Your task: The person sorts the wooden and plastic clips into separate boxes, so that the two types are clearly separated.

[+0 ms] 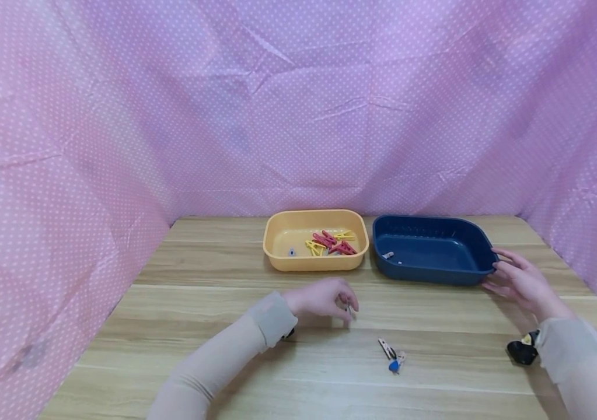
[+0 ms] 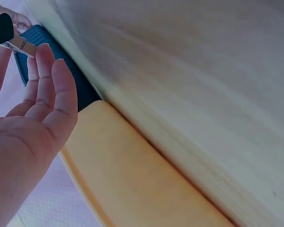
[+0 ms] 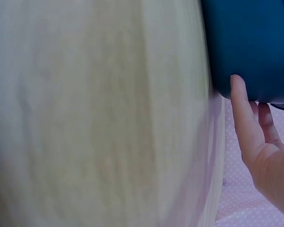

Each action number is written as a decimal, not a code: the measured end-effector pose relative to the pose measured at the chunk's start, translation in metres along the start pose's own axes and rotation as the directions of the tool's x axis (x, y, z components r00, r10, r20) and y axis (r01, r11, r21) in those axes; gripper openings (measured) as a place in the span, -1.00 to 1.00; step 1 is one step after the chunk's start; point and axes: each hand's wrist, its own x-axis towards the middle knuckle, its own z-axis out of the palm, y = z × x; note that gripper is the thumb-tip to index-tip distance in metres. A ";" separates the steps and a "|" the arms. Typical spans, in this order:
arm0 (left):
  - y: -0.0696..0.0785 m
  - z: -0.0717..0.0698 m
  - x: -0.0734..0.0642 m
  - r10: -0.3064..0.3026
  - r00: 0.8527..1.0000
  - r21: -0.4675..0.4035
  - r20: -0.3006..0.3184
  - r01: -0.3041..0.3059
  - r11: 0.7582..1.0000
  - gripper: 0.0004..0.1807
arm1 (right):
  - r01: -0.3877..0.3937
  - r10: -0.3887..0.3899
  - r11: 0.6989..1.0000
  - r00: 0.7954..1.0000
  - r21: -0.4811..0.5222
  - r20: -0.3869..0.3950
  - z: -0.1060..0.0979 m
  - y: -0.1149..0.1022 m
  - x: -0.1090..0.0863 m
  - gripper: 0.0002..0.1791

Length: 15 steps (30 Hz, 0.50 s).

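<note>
My left hand (image 1: pixel 324 298) is over the table in front of the yellow basin, pinching a small wooden clothespin (image 2: pixel 23 46) with a dark heart-shaped piece on it. In the head view that clothespin is mostly covered by the fingers. At the right end of the dark blue basin (image 1: pixel 429 277), my right hand (image 1: pixel 525 286) touches the wall with extended fingers (image 3: pixel 244 113). A few small clothespins (image 1: pixel 386 349) lie close together on the table, one with a blue heart (image 1: pixel 394 366). Inside the blue basin, near its left end, is a small greyish clip (image 1: pixel 388 255).
The yellow basin (image 1: pixel 314 263) stands left of the blue one, holding red clothespins (image 1: pixel 344 248), yellow clothespins (image 1: pixel 315 248) and a small grey-blue piece (image 1: pixel 292 252). Behind the wooden table (image 1: pixel 198 280) hangs a pink dotted cloth (image 1: pixel 298 128).
</note>
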 end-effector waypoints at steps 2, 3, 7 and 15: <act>0.001 -0.002 0.001 0.017 1.000 -0.001 -0.022 -0.017 1.000 -0.82 | -0.004 0.004 1.000 1.000 0.008 -0.009 0.001 -0.001 0.000 -0.56; 0.001 -0.002 0.001 0.028 0.999 0.003 -0.035 -0.028 1.000 -0.82 | -0.004 0.005 1.000 1.000 0.007 -0.013 0.001 -0.001 0.000 -0.56; 0.003 -0.005 0.002 0.044 0.996 -0.004 -0.075 -0.044 0.999 -0.78 | -0.009 0.009 1.000 1.000 0.000 -0.024 0.002 -0.001 0.001 -0.55; 0.009 -0.007 0.008 0.031 0.993 -0.010 -0.113 -0.032 0.999 -0.79 | -0.008 0.007 1.000 1.000 -0.002 -0.021 0.004 -0.002 0.000 -0.56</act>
